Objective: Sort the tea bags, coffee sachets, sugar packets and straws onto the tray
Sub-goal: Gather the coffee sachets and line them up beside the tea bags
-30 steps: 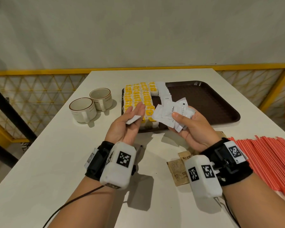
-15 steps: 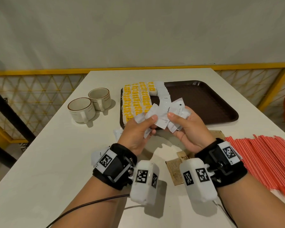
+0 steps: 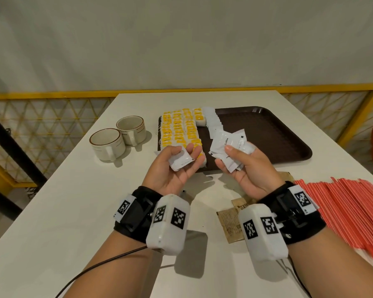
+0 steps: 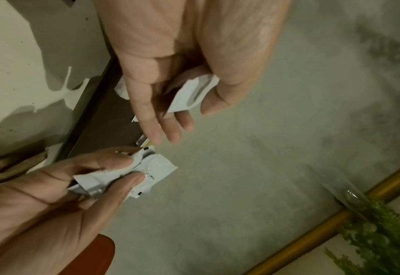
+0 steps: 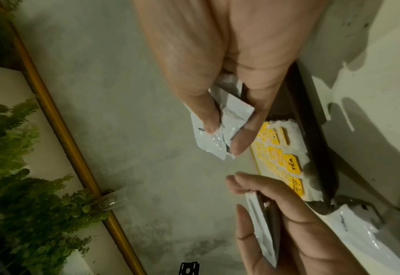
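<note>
**Both hands hold white coffee sachets above the table**

Left hand [image 3: 174,168], palm up, pinches a single coffee sachet [image 3: 180,161]; right hand [image 3: 247,168] grips a bunch of sachets [image 3: 228,145]. Hands are apart. Below lie brown packets [image 3: 229,222], red straws [image 3: 349,214] to the right. Beyond, the tray [image 3: 267,134] carries yellow tea bags [image 3: 179,130] and a sachet row [image 3: 213,123]; two cups [image 3: 119,139] stand left.

tray [image 3: 265,134] right half – bare | left – tea bags [image 3: 179,130] | cups [image 3: 119,140] beside
</note>
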A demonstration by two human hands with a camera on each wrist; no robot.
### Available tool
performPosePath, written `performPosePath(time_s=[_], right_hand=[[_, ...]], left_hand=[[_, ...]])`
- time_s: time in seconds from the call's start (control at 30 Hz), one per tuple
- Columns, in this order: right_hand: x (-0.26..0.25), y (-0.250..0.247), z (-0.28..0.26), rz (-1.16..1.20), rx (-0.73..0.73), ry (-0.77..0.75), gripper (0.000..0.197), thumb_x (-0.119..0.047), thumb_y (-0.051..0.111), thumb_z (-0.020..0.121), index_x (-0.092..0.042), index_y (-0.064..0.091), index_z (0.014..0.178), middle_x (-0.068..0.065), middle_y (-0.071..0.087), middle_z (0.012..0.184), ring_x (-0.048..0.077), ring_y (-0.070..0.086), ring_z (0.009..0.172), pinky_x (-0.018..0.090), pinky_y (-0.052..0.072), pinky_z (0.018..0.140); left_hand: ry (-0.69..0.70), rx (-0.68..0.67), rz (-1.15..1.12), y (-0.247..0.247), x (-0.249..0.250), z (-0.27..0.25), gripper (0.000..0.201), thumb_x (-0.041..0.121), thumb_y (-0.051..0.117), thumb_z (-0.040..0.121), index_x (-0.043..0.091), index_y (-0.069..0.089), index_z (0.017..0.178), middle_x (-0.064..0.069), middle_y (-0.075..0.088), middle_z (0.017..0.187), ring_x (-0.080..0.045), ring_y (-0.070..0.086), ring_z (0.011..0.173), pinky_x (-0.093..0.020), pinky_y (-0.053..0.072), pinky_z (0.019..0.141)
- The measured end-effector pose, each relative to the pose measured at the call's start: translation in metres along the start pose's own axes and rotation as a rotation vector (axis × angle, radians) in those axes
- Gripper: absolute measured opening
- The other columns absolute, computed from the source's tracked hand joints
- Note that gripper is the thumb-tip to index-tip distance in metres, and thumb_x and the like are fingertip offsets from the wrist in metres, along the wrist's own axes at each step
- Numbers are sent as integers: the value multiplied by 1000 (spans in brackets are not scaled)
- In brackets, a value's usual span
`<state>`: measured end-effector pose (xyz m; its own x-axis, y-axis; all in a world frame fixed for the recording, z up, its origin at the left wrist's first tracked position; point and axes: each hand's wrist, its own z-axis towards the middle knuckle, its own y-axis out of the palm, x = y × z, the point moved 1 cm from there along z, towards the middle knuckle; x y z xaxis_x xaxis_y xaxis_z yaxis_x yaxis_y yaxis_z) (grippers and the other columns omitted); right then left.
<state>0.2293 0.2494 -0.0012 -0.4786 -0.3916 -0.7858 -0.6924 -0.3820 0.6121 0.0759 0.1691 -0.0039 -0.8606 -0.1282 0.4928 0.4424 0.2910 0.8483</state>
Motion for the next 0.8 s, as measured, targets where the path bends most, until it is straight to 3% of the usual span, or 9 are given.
performPosePath(time_s=[0.07, 0.13, 0.23, 0.33, 0.43, 0.53, 0.6, 0.7, 0.8], right_hand=[[0, 1, -1, -15, -10, 11, 35, 0, 56, 91, -2, 54, 126, 17, 67, 117, 22, 71, 90, 30, 59, 65], [1, 2, -3, -44, -34, 21, 34, -2, 58, 89, -3, 56, 123, 17, 67, 116, 22, 71, 90, 29, 58, 64], [4, 4, -5, -104, -59, 40, 36, -5, 61, 86, -3, 58, 122, 17, 67, 115, 22, 69, 91, 26, 57, 62], [9, 7, -7, -154, -103, 64, 43, -10, 67, 79, -2, 60, 121, 18, 68, 114, 22, 68, 87, 24, 56, 59], [8, 8, -8, -165, -89, 38, 37, -7, 66, 79, -4, 61, 115, 16, 70, 110, 21, 69, 85, 25, 57, 59], [3, 4, -5, -123, 15, -24, 32, -3, 63, 84, -5, 58, 115, 14, 70, 107, 21, 69, 85, 25, 57, 58], [-1, 1, -3, -69, 53, -49, 34, -4, 64, 85, -5, 57, 118, 12, 70, 105, 17, 69, 83, 25, 56, 58], [-4, 3, -5, -96, 6, -39, 32, -4, 61, 87, -7, 56, 118, 9, 71, 101, 14, 70, 79, 24, 55, 57], [0, 8, -10, -217, -92, 12, 26, 0, 58, 88, -7, 58, 112, 9, 72, 98, 16, 71, 77, 25, 57, 57]], left_hand=[[-21, 26, 36, -2, -2, 3, 35, 3, 62, 74, 4, 52, 107, -13, 64, 85, -20, 66, 68, -32, 58, 59], [-23, 36, 164, -2, -4, 3, 26, 7, 66, 75, 9, 55, 99, -8, 60, 79, -13, 57, 63, -24, 53, 53], [83, 0, 469, 2, -14, -2, 10, 12, 63, 86, 13, 60, 95, -2, 58, 76, -8, 53, 61, -19, 46, 57], [127, -77, 615, 2, -23, -3, 18, 11, 60, 88, 12, 66, 105, -1, 67, 86, -7, 57, 69, -21, 41, 63], [153, 0, 573, -1, -20, 1, 31, 6, 59, 89, 7, 60, 120, -6, 69, 96, -12, 61, 75, -20, 47, 61], [151, 96, 434, -3, -4, 2, 27, 2, 58, 88, 7, 58, 114, -7, 70, 84, -13, 65, 65, -21, 53, 57], [152, 132, 438, -7, 8, 2, 27, 1, 58, 87, 7, 58, 113, -11, 70, 92, -17, 67, 72, -24, 54, 57], [114, 111, 539, -12, 18, -1, 30, 0, 54, 88, 6, 58, 117, -17, 68, 110, -27, 67, 95, -32, 58, 73], [56, 67, 558, -8, 11, -2, 33, 1, 52, 89, 4, 56, 121, -19, 65, 118, -32, 62, 110, -42, 52, 91]])
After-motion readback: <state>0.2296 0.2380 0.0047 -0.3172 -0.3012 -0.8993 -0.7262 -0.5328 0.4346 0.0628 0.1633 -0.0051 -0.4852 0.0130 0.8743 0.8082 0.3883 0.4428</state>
